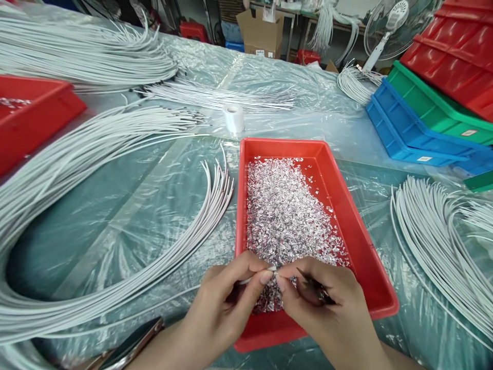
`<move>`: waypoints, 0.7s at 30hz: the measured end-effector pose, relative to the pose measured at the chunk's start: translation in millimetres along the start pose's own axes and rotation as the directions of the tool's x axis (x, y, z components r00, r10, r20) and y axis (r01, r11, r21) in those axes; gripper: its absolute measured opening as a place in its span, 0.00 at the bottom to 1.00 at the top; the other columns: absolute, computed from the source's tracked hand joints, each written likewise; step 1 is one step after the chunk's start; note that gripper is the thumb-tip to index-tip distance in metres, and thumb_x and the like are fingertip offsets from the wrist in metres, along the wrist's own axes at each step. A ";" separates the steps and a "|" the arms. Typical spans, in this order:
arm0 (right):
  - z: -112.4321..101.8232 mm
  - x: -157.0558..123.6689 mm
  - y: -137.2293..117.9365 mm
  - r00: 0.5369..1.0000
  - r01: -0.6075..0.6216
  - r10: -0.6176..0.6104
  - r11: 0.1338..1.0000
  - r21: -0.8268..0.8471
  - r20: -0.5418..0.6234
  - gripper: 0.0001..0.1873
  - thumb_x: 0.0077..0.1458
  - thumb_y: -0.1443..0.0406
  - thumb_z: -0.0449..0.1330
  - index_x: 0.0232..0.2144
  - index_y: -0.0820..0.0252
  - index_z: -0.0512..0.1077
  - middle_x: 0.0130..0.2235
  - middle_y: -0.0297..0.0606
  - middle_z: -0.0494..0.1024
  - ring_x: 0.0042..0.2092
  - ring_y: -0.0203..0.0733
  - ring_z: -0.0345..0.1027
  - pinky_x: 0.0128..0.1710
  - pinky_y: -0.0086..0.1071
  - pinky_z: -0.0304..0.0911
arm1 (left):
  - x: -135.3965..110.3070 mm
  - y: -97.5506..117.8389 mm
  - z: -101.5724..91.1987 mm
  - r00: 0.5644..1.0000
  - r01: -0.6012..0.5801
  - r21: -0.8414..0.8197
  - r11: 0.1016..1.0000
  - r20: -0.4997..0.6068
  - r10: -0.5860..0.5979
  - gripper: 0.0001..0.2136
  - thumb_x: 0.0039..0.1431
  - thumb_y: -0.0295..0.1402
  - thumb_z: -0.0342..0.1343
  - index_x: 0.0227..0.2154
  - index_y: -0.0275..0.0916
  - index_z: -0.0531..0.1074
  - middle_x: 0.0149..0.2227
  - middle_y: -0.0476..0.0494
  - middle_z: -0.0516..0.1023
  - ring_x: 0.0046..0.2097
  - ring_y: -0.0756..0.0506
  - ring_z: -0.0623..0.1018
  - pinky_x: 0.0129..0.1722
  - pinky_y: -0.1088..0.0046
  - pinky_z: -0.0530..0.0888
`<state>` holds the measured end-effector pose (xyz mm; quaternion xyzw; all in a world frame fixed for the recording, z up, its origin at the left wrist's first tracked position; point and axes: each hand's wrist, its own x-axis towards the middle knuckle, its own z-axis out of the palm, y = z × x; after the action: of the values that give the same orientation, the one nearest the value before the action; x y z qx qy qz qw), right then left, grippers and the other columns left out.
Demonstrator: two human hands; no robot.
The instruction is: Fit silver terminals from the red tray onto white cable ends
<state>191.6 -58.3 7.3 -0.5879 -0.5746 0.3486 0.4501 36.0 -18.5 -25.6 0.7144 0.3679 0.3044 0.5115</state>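
Over the near part of a red tray (362, 246), my left hand (227, 298) pinches a white cable (181, 294) close to its tip between thumb and forefinger. The cable trails off to the left beneath a bundle. My right hand (323, 298) meets it there, thumb and forefinger closed on the very end of the cable. Tucked into the right palm is a dark, pointed metal tool (314, 287), partly hidden by the fingers; it looks like tweezers. Below both hands lies a layer of small silvery foil scraps (285, 210) in the tray.
A large looped bundle of white cables (154, 272) lies to the left, another bundle (435, 241) to the right. Behind the tray stands a roll of clear film (233, 119). Stacked blue bins (408, 133) rise at right; another red tray (34, 123) sits left.
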 end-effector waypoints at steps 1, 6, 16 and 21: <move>0.0 0.0 -2.9 0.999 -0.030 0.030 0.999 0.016 0.040 0.08 0.47 0.73 0.56 0.19 0.59 0.68 0.17 0.22 0.51 0.18 0.28 0.43 0.16 0.24 0.44 | 0.4 -0.7 0.2 1.000 0.010 -0.001 1.000 -0.017 -0.010 0.07 0.66 0.31 0.47 0.31 0.40 0.66 0.23 0.53 0.68 0.23 0.53 0.67 0.22 0.79 0.63; -10.3 5.6 -9.0 0.989 -0.141 0.137 0.987 0.082 0.054 0.08 0.52 0.69 0.57 0.21 0.59 0.70 0.17 0.23 0.54 0.19 0.29 0.43 0.16 0.24 0.43 | 7.8 1.3 -1.0 0.998 0.059 -0.072 0.996 -0.026 -0.061 0.10 0.65 0.33 0.47 0.27 0.39 0.65 0.21 0.55 0.62 0.22 0.53 0.62 0.21 0.79 0.60; -25.6 27.1 16.4 0.991 -0.077 0.068 0.994 -0.075 -0.119 0.17 0.54 0.64 0.59 0.17 0.58 0.59 0.19 0.24 0.50 0.21 0.31 0.43 0.19 0.27 0.44 | 14.5 7.4 -8.2 0.986 0.160 -0.295 0.942 0.087 -0.140 0.15 0.66 0.38 0.42 0.29 0.36 0.67 0.18 0.57 0.53 0.20 0.53 0.53 0.19 0.77 0.51; -22.5 27.0 18.9 0.984 -0.132 0.126 0.990 -0.046 -0.123 0.08 0.52 0.65 0.61 0.23 0.58 0.67 0.19 0.22 0.49 0.21 0.32 0.42 0.20 0.27 0.43 | 21.3 4.3 -13.7 0.971 0.202 -0.357 0.912 0.196 -0.138 0.16 0.68 0.38 0.39 0.28 0.37 0.65 0.17 0.58 0.51 0.19 0.54 0.51 0.18 0.78 0.51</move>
<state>221.9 -33.2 0.6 -0.6557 -0.5164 0.3256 0.4442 37.5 5.4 -16.3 0.5918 0.3198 0.2625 0.6918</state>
